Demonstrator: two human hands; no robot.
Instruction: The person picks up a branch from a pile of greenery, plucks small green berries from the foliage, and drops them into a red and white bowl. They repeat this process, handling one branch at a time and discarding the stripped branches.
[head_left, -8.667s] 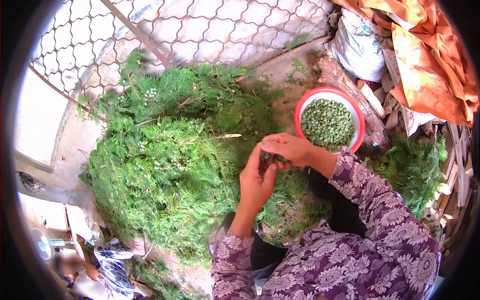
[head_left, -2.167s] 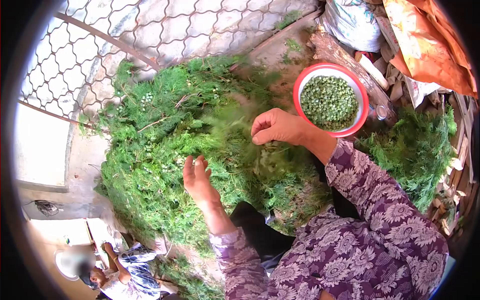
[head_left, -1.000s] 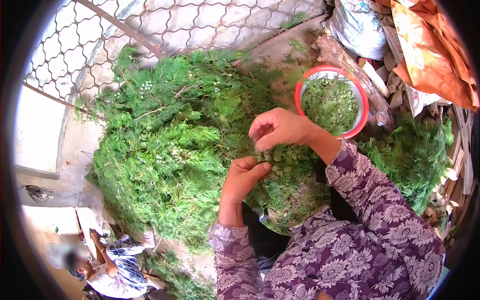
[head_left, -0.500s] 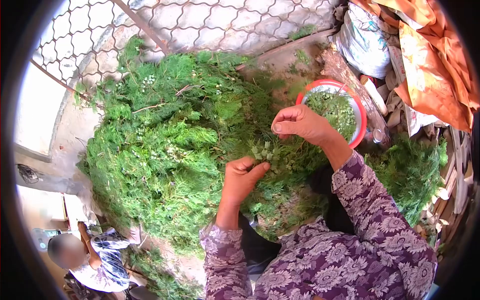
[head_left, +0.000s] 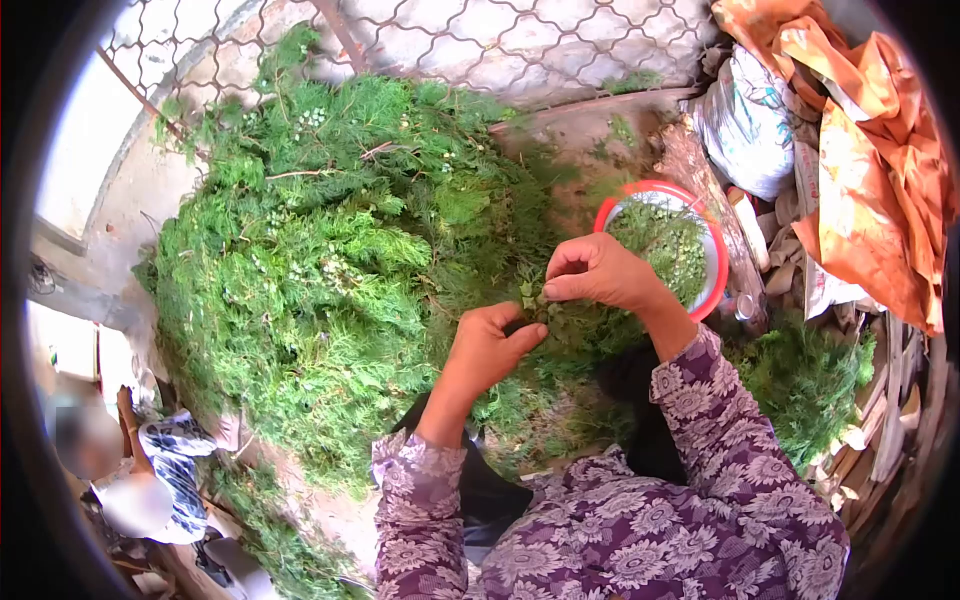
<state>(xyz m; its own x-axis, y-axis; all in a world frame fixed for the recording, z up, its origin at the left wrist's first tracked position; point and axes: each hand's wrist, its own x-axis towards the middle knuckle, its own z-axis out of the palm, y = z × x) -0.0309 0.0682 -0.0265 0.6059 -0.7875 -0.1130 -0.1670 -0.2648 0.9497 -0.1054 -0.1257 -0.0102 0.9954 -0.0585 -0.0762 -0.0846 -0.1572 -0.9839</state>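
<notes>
My left hand (head_left: 492,345) is closed on a small sprig (head_left: 530,303) with pale green seed cones, thumb and forefinger pinched at its lower end. Just to the right, my right hand (head_left: 603,275) has its thumb and forefinger together at the sprig's edge; whether a cone is between them is too small to tell. Beyond my right wrist stands a white basin (head_left: 713,262) with a red rim, holding green cones and leafy bits. A large heap of green branches (head_left: 300,290) lies to the left of my hands.
A wire mesh fence (head_left: 480,45) runs along the back. White sacks (head_left: 745,125) and orange cloth (head_left: 870,190) lie at the back right, above split wood (head_left: 895,400). More greenery (head_left: 805,385) lies at the right. Another person (head_left: 150,480) sits at the lower left.
My right hand has come down and left to the sprig, which now shows fewer cones. The view has shifted slightly, and the other person appears farther left.
</notes>
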